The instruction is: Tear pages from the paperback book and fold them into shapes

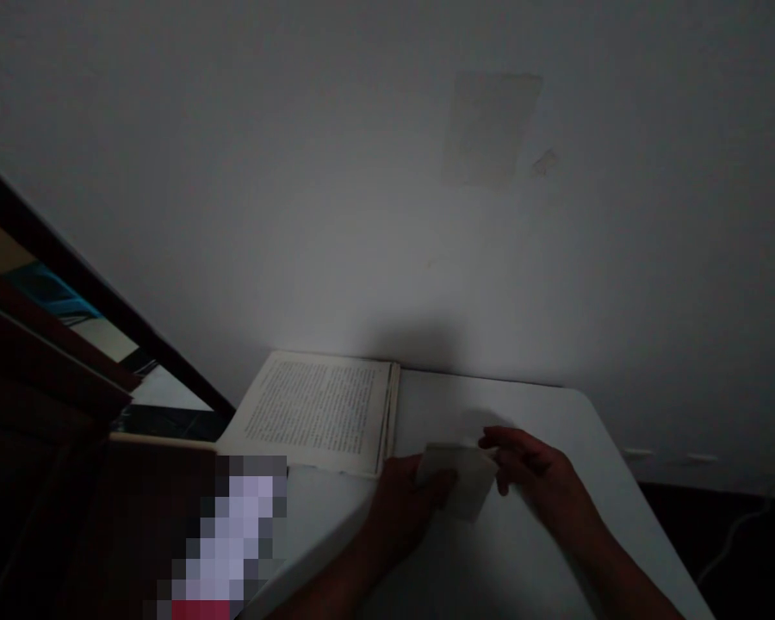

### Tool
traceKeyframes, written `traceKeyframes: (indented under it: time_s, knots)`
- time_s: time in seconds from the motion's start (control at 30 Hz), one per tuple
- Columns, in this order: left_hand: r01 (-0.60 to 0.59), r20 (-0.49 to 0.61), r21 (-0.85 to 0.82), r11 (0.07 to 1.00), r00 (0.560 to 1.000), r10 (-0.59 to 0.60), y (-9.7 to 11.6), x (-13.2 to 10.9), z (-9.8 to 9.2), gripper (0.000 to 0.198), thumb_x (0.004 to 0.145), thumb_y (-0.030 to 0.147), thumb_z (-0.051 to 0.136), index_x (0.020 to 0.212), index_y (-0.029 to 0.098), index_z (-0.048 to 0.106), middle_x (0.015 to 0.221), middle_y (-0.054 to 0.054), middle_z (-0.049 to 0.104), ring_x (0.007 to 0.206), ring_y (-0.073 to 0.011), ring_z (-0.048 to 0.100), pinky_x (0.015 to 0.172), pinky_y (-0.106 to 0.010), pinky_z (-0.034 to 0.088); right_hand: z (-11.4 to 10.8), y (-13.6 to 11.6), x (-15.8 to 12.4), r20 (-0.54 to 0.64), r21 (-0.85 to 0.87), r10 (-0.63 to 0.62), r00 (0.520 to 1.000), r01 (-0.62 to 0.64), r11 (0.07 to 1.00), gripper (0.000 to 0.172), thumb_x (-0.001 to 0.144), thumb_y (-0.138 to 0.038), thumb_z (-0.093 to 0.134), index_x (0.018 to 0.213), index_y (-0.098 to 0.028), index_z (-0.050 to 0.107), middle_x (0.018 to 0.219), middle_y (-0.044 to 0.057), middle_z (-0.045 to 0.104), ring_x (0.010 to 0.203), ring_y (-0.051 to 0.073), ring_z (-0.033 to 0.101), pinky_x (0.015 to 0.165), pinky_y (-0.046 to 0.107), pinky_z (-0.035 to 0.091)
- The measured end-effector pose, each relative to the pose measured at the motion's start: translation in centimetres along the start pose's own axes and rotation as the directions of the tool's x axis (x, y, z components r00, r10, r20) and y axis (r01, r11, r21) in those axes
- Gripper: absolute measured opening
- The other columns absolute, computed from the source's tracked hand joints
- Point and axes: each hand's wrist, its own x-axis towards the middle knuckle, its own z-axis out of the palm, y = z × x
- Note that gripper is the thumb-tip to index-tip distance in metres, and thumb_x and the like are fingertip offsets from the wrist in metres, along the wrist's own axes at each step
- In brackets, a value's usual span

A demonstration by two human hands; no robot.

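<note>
The room is dim. Both my hands hold a small folded piece of white paper (460, 479) just above a white table (542, 413). My left hand (404, 508) grips its left edge with fingers curled. At the paper's right edge, my right hand (533, 469) pinches it with thumb and fingers. An open book (313, 409) with printed text lies flat on the table to the left of my hands, close to the wall.
A plain white wall (387, 172) rises right behind the table, with a faint square mark. A dark wooden frame (71, 275) and dark furniture stand at the left. A blurred patch (226, 542) covers something at the lower left. A cable (736, 534) hangs at the right.
</note>
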Motion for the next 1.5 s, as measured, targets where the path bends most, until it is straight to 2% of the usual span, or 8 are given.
traceKeyframes:
  time_s: [0.13, 0.3, 0.57, 0.77, 0.93, 1.17, 1.33, 1.5]
  knots:
    - [0.128, 0.062, -0.263, 0.956, 0.991, -0.115, -0.8, 0.3, 0.2, 0.038, 0.071, 0.047, 0.064, 0.067, 0.009, 0.063, 0.056, -0.001, 0.054, 0.049, -0.0103, 0.047, 0.047, -0.020, 0.035, 0.5, 0.2, -0.1, 0.059, -0.067, 0.008, 0.998, -0.004, 0.998, 0.029, 0.068, -0.037, 0.072, 0.092, -0.020, 0.070, 0.058, 0.000, 0.061, 0.054, 0.014, 0.053, 0.053, 0.026, 0.045]
    - [0.141, 0.133, -0.350, 0.926, 0.986, -0.099, -1.1, 0.4, 0.4, 0.041, 0.068, 0.048, 0.066, 0.075, 0.007, 0.068, 0.063, -0.005, 0.061, 0.053, -0.0127, 0.053, 0.054, -0.023, 0.039, 1.1, 0.6, -0.1, 0.025, -0.199, 0.033, 0.999, -0.028, 0.980, 0.023, 0.070, -0.040, 0.069, 0.071, -0.017, 0.070, 0.051, 0.000, 0.058, 0.049, 0.013, 0.052, 0.049, 0.025, 0.043]
    - [0.183, 0.097, -0.198, 0.963, 0.981, -0.166, -0.9, 0.4, 0.4, 0.030, 0.063, 0.036, 0.071, 0.073, 0.008, 0.070, 0.063, -0.004, 0.062, 0.054, -0.0138, 0.054, 0.053, -0.023, 0.040, 0.5, 1.4, 0.1, 0.060, -0.212, 0.052, 0.997, -0.038, 0.977, 0.026, 0.072, -0.042, 0.067, 0.065, -0.017, 0.068, 0.050, 0.000, 0.059, 0.049, 0.013, 0.053, 0.051, 0.023, 0.043]
    - [0.207, 0.098, -0.245, 0.947, 0.977, -0.189, -0.7, 0.6, 0.2, 0.027, 0.065, 0.033, 0.069, 0.077, 0.009, 0.072, 0.067, -0.004, 0.065, 0.057, -0.0140, 0.056, 0.056, -0.023, 0.041, 1.1, 1.6, 0.2, 0.065, -0.174, 0.094, 0.993, -0.081, 0.981, 0.027, 0.072, -0.043, 0.067, 0.065, -0.017, 0.068, 0.050, 0.000, 0.060, 0.049, 0.013, 0.054, 0.052, 0.023, 0.042]
    - [0.246, 0.079, -0.179, 0.953, 0.969, -0.235, -0.4, 0.6, -0.3, 0.027, 0.065, 0.034, 0.069, 0.073, 0.009, 0.071, 0.064, -0.005, 0.065, 0.055, -0.0139, 0.056, 0.052, -0.022, 0.039, 1.6, 1.7, 0.2, 0.082, -0.133, 0.096, 0.992, -0.085, 0.987, 0.028, 0.074, -0.043, 0.065, 0.062, -0.017, 0.067, 0.049, 0.000, 0.059, 0.048, 0.013, 0.054, 0.052, 0.024, 0.042]
    - [0.175, 0.159, -0.173, 0.969, 0.976, -0.148, 0.0, 0.8, -0.7, 0.026, 0.068, 0.033, 0.066, 0.075, 0.009, 0.071, 0.066, -0.005, 0.065, 0.056, -0.0131, 0.056, 0.055, -0.022, 0.040, 1.5, 1.8, 0.3, 0.099, -0.090, 0.074, 0.992, -0.065, 0.994, 0.028, 0.074, -0.042, 0.065, 0.062, -0.016, 0.064, 0.049, -0.001, 0.057, 0.045, 0.012, 0.052, 0.048, 0.023, 0.040]
    - [0.237, 0.089, -0.102, 0.966, 0.969, -0.228, 0.2, 1.3, -0.7, 0.023, 0.061, 0.028, 0.071, 0.076, 0.010, 0.071, 0.068, -0.004, 0.066, 0.057, -0.0136, 0.056, 0.053, -0.022, 0.041, 1.9, 1.6, 0.2, 0.126, -0.084, 0.063, 0.990, -0.053, 0.995, 0.029, 0.073, -0.043, 0.065, 0.063, -0.015, 0.062, 0.048, -0.002, 0.055, 0.042, 0.011, 0.050, 0.044, 0.022, 0.039]
    - [0.246, 0.082, -0.174, 0.954, 0.969, -0.235, -0.1, 1.2, -0.4, 0.020, 0.067, 0.029, 0.066, 0.073, 0.010, 0.071, 0.065, -0.003, 0.064, 0.056, -0.0124, 0.055, 0.053, -0.021, 0.040, 2.2, 1.6, 0.5, 0.132, -0.082, 0.066, 0.989, -0.055, 0.995, 0.030, 0.075, -0.044, 0.064, 0.064, -0.015, 0.062, 0.048, -0.002, 0.057, 0.041, 0.010, 0.050, 0.044, 0.022, 0.039]
